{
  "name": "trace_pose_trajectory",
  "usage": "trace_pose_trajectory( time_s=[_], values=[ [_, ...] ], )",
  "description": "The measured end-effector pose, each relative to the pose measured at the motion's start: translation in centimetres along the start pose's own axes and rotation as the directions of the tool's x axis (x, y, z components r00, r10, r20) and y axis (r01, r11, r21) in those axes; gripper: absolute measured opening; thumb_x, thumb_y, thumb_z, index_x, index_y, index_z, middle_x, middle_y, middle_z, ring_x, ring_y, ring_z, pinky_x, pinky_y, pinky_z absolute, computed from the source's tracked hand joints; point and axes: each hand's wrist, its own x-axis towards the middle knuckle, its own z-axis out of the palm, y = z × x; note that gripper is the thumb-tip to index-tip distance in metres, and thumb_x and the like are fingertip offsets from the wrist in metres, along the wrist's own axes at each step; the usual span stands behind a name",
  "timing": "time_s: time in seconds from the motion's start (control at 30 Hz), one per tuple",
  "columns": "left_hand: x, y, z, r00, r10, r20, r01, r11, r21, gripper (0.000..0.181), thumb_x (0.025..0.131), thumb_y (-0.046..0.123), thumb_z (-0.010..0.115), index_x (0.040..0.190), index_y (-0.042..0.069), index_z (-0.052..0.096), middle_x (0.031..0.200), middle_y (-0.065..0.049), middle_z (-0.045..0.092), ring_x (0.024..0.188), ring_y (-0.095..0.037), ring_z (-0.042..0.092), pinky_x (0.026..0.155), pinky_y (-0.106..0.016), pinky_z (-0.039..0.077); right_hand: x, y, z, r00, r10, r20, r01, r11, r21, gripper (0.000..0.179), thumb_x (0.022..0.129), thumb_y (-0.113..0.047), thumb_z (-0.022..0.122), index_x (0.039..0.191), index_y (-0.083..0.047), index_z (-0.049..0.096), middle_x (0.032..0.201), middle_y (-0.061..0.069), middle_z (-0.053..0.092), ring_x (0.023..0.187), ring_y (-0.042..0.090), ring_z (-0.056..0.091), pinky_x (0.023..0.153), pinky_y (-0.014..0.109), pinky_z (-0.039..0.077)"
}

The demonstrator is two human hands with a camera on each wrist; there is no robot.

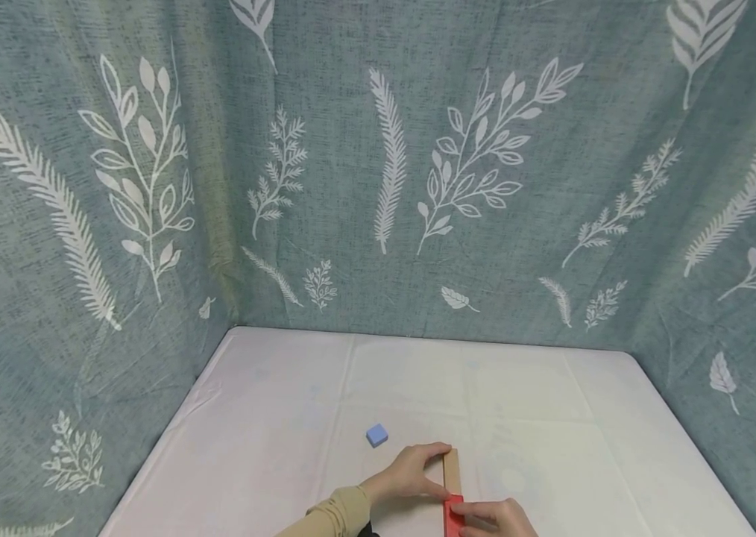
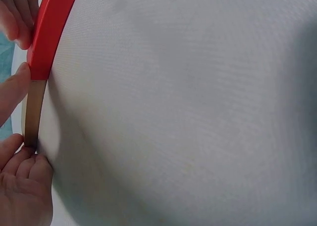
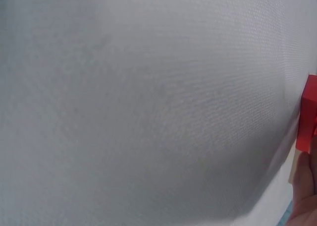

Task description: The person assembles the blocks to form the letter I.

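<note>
A plain wooden block (image 1: 451, 470) and a red block (image 1: 453, 513) lie end to end on the white-covered table, forming one straight bar. My left hand (image 1: 411, 471) holds the wooden block lengthwise, fingers at its far end and thumb by the joint with the red block. My right hand (image 1: 502, 516) grips the red block from the right side. Up close in the left wrist view, the red block (image 2: 52, 32) meets the wooden block (image 2: 35, 107). At the right wrist view's edge, the red block (image 3: 307, 117) is only partly visible beside my right hand (image 3: 304, 186).
A small blue block (image 1: 376, 435) sits on the white tablecloth (image 1: 519, 388), beyond and left of my left hand. Green curtains (image 1: 344, 171) with white leaf prints hang behind the table and along both sides.
</note>
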Motion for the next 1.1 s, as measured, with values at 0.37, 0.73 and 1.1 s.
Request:
trace_pose_trajectory(
  time_s=[0.37, 0.73, 1.1],
  values=[
    [-0.1, 0.1, 0.0, 1.000, -0.010, 0.000, 0.010, 1.000, -0.013, 0.064, 0.073, 0.019, 0.082, 0.130, 0.005, 0.056, 0.135, -0.008, 0.058, 0.128, -0.021, 0.052, 0.108, -0.027, 0.044, 0.1, 0.0, 0.0, 0.998, -0.061, -0.007, 0.060, 0.997, -0.054, 0.034, 0.087, -0.026, 0.068, 0.112, -0.003, 0.069, 0.107, 0.013, 0.071, 0.101, -0.005, 0.061, 0.079, 0.010, 0.052],
    [-0.2, -0.1, -0.1, 1.000, 0.013, -0.018, -0.013, 1.000, 0.022, 0.066, 0.072, 0.021, 0.083, 0.130, 0.005, 0.056, 0.134, -0.008, 0.058, 0.127, -0.020, 0.053, 0.107, -0.026, 0.044, 1.0, -0.7, 0.0, 0.978, 0.005, -0.210, -0.011, 1.000, -0.027, 0.037, 0.084, -0.023, 0.071, 0.112, 0.001, 0.068, 0.107, 0.017, 0.070, 0.101, 0.006, 0.065, 0.079, 0.027, 0.061],
    [-0.1, -0.1, 0.0, 0.999, -0.040, 0.004, 0.040, 0.999, -0.034, 0.065, 0.073, 0.022, 0.082, 0.131, 0.007, 0.055, 0.136, -0.006, 0.057, 0.129, -0.019, 0.051, 0.109, -0.027, 0.043, 1.4, -0.5, 0.2, 0.967, 0.238, -0.090, -0.224, 0.964, 0.143, 0.047, 0.083, -0.031, 0.072, 0.116, 0.002, 0.066, 0.115, 0.017, 0.068, 0.109, 0.036, 0.063, 0.086, 0.039, 0.058]
  ],
)
